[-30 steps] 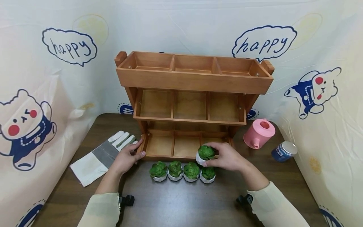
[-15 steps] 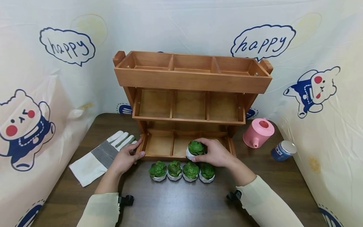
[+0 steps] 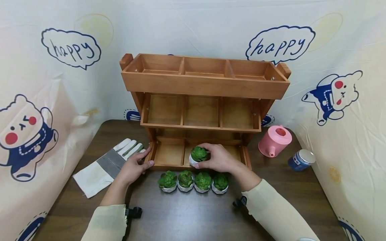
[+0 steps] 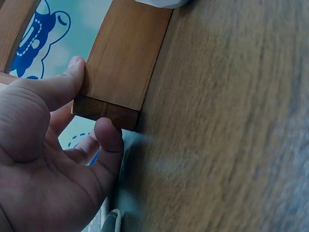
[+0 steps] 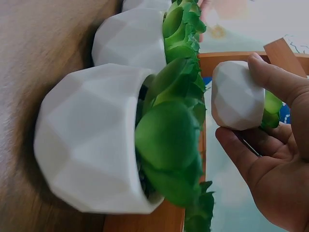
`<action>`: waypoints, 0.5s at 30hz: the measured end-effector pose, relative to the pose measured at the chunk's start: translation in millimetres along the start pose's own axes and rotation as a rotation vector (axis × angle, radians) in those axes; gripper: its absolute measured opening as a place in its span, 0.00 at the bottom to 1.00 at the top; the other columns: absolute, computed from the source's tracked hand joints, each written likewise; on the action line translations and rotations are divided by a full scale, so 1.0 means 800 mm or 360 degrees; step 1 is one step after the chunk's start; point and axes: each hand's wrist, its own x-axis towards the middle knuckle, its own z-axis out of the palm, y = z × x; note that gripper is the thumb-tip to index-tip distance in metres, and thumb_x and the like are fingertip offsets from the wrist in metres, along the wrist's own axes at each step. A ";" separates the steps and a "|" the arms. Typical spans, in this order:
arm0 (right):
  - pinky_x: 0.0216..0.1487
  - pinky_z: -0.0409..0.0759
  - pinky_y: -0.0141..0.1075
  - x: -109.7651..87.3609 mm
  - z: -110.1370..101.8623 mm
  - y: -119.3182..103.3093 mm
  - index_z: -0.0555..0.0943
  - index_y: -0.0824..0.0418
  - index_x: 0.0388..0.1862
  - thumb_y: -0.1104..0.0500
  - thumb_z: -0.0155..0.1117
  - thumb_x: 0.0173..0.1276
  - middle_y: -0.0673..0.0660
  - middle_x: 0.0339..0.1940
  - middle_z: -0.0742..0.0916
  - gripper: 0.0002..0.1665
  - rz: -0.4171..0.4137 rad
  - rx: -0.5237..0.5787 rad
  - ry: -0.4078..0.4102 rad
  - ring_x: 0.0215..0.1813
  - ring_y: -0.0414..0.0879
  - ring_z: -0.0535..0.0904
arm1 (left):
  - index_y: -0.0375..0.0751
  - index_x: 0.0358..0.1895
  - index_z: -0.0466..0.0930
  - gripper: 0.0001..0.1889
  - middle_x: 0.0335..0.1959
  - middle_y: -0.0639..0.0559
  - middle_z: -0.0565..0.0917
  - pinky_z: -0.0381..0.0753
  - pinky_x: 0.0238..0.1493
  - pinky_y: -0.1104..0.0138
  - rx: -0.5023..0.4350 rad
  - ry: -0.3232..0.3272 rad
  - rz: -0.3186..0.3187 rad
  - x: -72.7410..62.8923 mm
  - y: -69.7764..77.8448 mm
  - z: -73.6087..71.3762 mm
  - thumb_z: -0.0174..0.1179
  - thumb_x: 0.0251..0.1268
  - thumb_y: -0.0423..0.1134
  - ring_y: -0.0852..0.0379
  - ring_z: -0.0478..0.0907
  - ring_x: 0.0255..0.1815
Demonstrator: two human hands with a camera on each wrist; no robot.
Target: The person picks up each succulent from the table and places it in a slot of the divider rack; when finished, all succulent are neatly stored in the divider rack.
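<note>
My right hand (image 3: pixel 218 158) pinches a small potted succulent (image 3: pixel 199 154) by its white pot, above the front of the lowest tier of a wooden three-tier shelf (image 3: pixel 205 85), at the middle compartment. In the right wrist view, thumb and fingers hold the faceted pot (image 5: pixel 236 96) from both sides. My left hand (image 3: pixel 135 167) grips the left front corner of that lowest tier, thumb on the front board (image 4: pixel 120 58) in the left wrist view. Several similar succulents (image 3: pixel 203 181) stand in a row on the table before the shelf. Part of the right compartment is hidden behind my right hand.
A white and grey work glove (image 3: pixel 111 164) lies left of the shelf. On the right stand a pink watering can (image 3: pixel 275 142) and a blue jar (image 3: pixel 301 160) with a pale lid. Patterned cloth (image 3: pixel 193 30) hangs behind and at both sides.
My right hand has carried the succulent leftward and slightly up, from over the row's right end to the front of the middle compartment. My left hand keeps its hold on the shelf corner.
</note>
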 end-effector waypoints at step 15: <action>0.54 0.80 0.38 0.041 0.008 0.000 0.80 0.52 0.68 0.45 0.84 0.56 0.45 0.50 0.87 0.42 -0.0099 -0.0177 -0.0169 0.48 0.38 0.82 | 0.54 0.80 0.65 0.37 0.69 0.34 0.69 0.83 0.35 0.61 0.0016 -0.0004 -0.0018 0.002 -0.001 0.000 0.69 0.71 0.44 0.47 0.74 0.36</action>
